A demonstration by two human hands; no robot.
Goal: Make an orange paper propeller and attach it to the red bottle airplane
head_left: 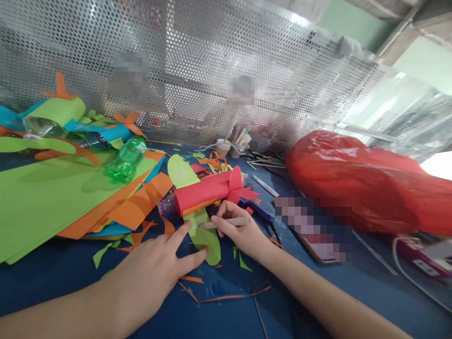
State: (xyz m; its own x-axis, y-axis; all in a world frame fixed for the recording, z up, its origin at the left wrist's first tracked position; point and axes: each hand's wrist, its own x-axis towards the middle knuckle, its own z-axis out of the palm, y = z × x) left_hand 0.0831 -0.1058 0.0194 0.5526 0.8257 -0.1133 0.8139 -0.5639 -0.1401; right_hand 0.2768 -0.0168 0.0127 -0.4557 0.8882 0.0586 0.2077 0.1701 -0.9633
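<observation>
Between my hands lies a plastic bottle wrapped in red paper, with red fins at its far right end and lime-green wings on both sides. My left hand is spread, its index finger and thumb resting on the near green wing. In my right hand a pale marker pen is pinched, its tip at the same wing. The bottle's clear neck points left. Behind my right hand lies a dark blue glue gun, partly hidden.
Green paper sheets and orange sheets spread on the left, under a green bottle. More paper-wrapped bottles stand behind. A red plastic bag, a phone and a power strip lie right. Cups of pens stand by the perforated metal screen.
</observation>
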